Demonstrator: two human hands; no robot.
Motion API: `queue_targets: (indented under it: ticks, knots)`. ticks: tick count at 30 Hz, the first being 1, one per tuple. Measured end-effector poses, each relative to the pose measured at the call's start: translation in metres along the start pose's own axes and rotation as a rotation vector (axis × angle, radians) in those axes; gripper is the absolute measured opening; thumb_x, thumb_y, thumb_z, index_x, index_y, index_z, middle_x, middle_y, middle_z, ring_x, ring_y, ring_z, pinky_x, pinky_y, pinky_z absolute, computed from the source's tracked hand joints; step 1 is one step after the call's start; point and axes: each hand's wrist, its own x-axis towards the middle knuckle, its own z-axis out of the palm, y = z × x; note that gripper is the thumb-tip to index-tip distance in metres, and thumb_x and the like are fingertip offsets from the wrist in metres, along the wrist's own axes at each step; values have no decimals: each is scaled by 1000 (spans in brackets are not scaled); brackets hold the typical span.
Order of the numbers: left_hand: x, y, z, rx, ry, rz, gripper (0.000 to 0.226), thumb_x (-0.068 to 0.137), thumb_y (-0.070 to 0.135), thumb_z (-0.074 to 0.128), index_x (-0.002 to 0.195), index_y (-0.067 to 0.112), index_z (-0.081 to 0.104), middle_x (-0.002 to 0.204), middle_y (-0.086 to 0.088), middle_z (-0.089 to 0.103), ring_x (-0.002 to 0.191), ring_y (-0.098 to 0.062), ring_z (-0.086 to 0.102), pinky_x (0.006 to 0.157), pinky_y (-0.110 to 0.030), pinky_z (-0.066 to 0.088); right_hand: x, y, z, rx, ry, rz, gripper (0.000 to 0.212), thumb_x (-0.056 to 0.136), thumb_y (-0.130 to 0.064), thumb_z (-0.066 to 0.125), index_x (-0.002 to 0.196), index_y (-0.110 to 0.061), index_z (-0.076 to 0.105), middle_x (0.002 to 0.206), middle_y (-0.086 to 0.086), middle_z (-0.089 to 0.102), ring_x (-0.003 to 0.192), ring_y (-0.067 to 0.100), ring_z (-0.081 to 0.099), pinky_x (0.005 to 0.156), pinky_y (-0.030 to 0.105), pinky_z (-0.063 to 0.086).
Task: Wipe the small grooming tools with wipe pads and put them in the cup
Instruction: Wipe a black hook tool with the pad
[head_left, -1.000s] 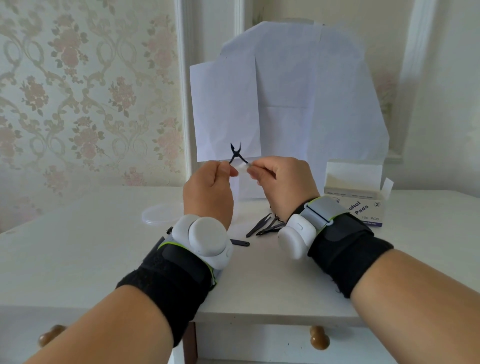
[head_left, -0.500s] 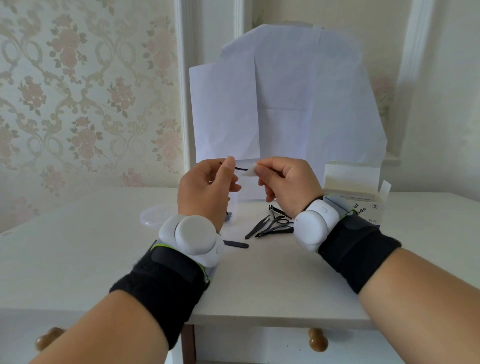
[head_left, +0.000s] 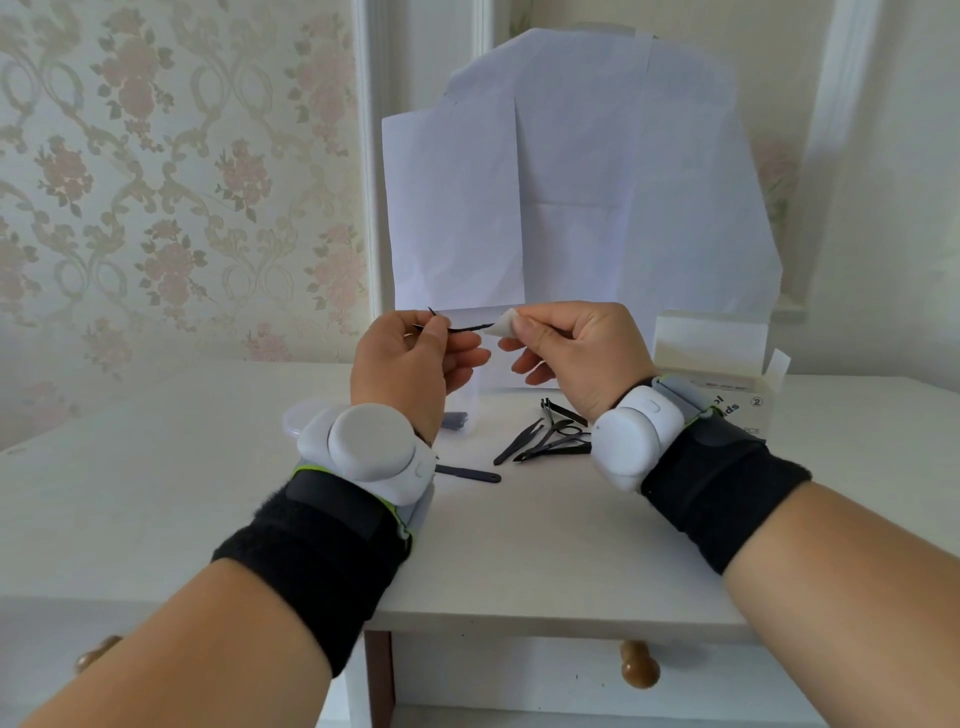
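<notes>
Above the tabletop's far edge: left hand (head_left: 410, 358) pinching black nipper (head_left: 462, 327), right hand (head_left: 566, 348) pinching wipe pad (head_left: 505, 328) at its tip; wiping underway, cup placement probably next.

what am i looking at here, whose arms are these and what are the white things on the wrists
This is one view from a camera worn on a person's head, looking down at their own two bare hands; no robot is involved. The white pods are devices strapped to each wrist on black bands. The left hand pinches a thin black grooming tool, and the right hand pinches a white wipe pad on its tip. On the white table lie more black tools, a dark flat file and an open box of pads.
</notes>
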Motion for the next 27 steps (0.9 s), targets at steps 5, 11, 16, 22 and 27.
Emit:
queue_targets:
  ticks: [5,11,16,22,27]
  knots:
    - [-1,-1,1,-74,-68,-35,10,101,11,46,95,9,54,79,-7,71,69,-17,72,61,-24,57,0,1,1,174,0,119,10,94,-13,65,94,-12,75,73,3,74,63,14,68,63,25,57]
    - [-6,-5,5,202,-126,53,8,96,13,55,97,8,61,85,-8,74,79,-18,73,78,-34,59,3,-2,-6,474,55,237,22,93,-9,64,78,-16,78,73,3,72,64,10,61,63,19,53]
    - [-5,-6,3,412,-138,68,10,88,21,64,85,15,71,77,2,70,72,-11,66,76,-32,57,5,-2,-6,568,88,312,9,92,-11,66,93,-7,74,75,5,72,61,9,60,58,19,52]
    - [-7,-5,2,486,-177,63,12,88,23,66,79,20,73,64,4,60,62,-13,55,76,-40,57,0,-2,-2,335,29,305,13,89,-25,72,89,-14,76,77,1,73,65,13,59,59,26,48]
    - [-7,-7,3,534,-187,108,12,89,25,63,80,24,71,67,7,64,65,-12,60,75,-37,59,1,-4,-3,356,53,327,14,88,-28,72,88,-15,76,77,0,72,67,13,58,61,28,46]
